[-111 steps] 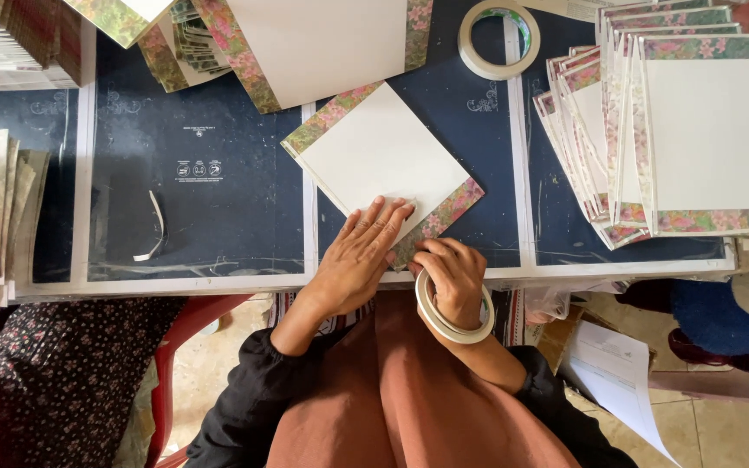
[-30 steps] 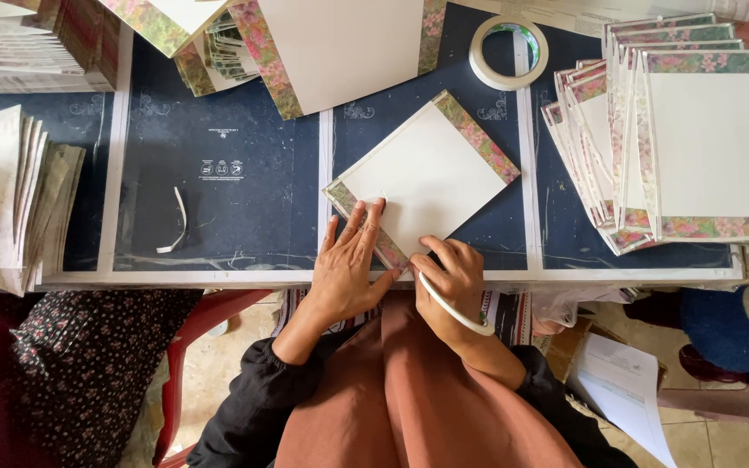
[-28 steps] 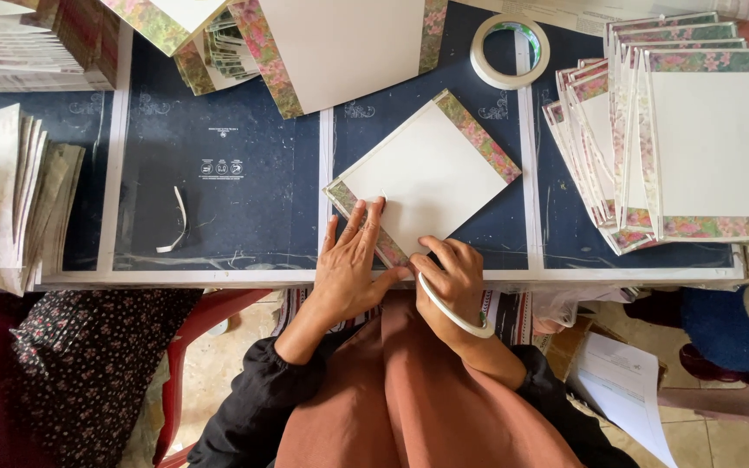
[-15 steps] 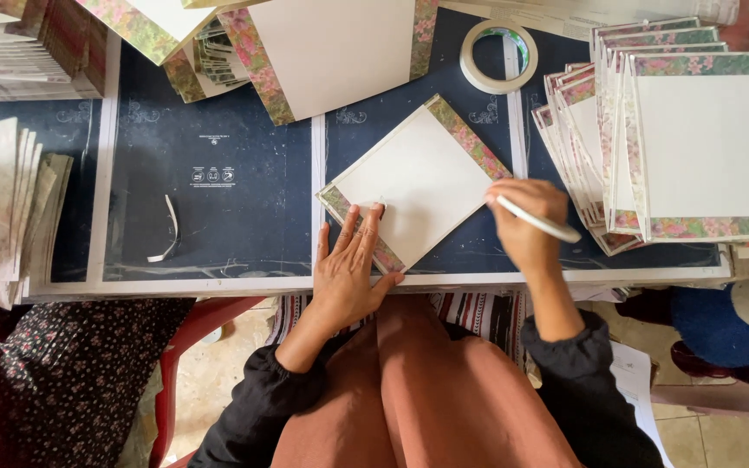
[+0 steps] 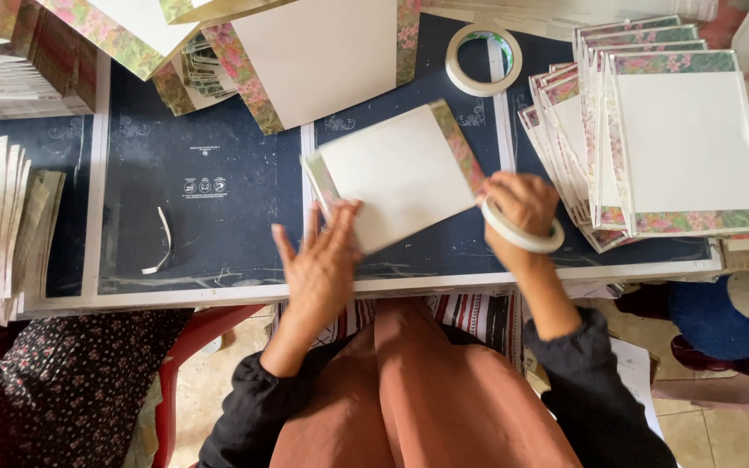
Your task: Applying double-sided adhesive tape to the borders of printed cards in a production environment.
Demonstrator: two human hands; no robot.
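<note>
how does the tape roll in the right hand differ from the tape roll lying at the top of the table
The tape roll in the right hand is gripped by the right hand and seen at a slant, partly hidden by fingers; the tape roll at the top of the table lies flat and untouched, its full ring visible. The held one sits beside the white board with floral edges; the other lies farther up the dark table. Both are pale, off-white rings.
</note>
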